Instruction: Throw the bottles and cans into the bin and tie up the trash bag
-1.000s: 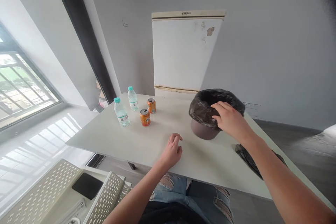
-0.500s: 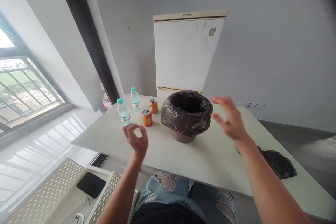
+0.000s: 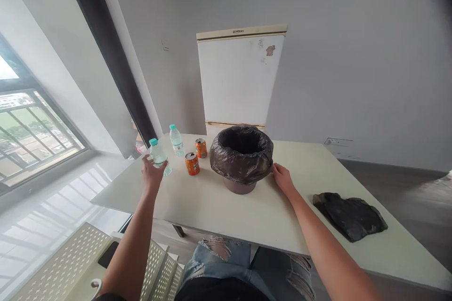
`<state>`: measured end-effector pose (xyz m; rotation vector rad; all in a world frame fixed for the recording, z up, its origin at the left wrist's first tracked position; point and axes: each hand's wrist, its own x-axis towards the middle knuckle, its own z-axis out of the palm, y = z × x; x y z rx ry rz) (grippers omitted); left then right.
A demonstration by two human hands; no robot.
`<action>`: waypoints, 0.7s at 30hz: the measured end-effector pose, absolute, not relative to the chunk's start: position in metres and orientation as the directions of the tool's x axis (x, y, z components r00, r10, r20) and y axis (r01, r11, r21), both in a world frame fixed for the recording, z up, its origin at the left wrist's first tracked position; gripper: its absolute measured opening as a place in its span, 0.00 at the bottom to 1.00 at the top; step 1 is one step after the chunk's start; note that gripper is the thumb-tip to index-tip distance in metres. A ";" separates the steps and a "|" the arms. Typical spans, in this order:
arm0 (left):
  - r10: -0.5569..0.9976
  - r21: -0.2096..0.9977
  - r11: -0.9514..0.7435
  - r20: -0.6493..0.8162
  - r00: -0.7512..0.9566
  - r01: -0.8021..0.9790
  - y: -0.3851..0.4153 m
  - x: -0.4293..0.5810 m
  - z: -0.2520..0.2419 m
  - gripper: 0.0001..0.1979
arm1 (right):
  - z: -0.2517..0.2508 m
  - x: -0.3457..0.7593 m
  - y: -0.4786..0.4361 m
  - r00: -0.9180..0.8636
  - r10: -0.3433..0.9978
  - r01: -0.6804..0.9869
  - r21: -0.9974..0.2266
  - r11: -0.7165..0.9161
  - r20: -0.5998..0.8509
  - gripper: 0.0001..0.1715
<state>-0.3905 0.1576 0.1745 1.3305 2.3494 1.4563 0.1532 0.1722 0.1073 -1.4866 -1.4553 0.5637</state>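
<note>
A small brown bin (image 3: 240, 187) stands on the table, lined with a black trash bag (image 3: 243, 169) folded down over its rim. My right hand (image 3: 283, 178) is at the bag's right side, its fingers closed on the edge there; the fingertips are partly hidden. On the left, my left hand (image 3: 152, 174) is around the nearer clear plastic bottle (image 3: 158, 154) with a teal cap, thumb and fingers apart on either side of it. Behind it stands a second plastic bottle (image 3: 176, 141). Two orange drink cans, a near can (image 3: 192, 164) and a far can (image 3: 201, 148), stand between bottles and bin.
A flattened black plastic bag (image 3: 349, 216) lies on the right of the pale table (image 3: 212, 216). Behind the table is a white fridge (image 3: 240, 80). At lower left, a perforated cream rack (image 3: 70, 258) holds a dark phone (image 3: 108, 255), partly hidden by my left arm.
My left hand has moved left and forward to the nearer bottle. My right hand has come down from the air to the bag's right side. The view has shifted slightly.
</note>
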 end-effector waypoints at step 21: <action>0.721 0.721 -0.692 0.687 0.083 0.038 0.162 -0.190 0.399 0.40 | 0.101 0.154 0.175 0.003 0.973 0.637 -0.750 0.177 0.232 0.29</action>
